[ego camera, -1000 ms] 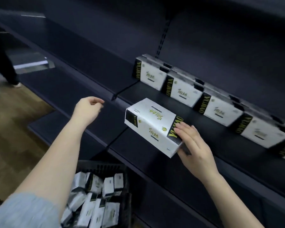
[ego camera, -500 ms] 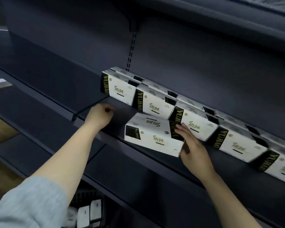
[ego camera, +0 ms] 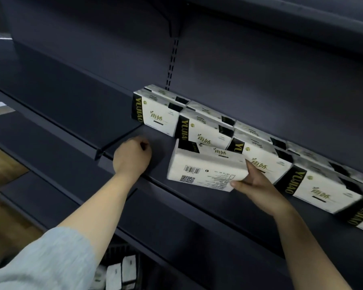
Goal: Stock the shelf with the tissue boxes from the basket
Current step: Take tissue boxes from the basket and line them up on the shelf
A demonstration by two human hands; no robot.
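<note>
Right hand (ego camera: pixel 255 184) grasping tissue box (ego camera: pixel 205 166) by its right end — long axis parallel to the shelved row (ego camera: pixel 249 141), just in front; left hand (ego camera: pixel 132 158) clenched, empty, farther left.

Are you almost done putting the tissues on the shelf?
Not yet. A row of tissue boxes already stands along the back of the shelf. The right hand holds one more tissue box tilted in front of them. The left hand holds nothing. More packs wait in the basket below.
</note>
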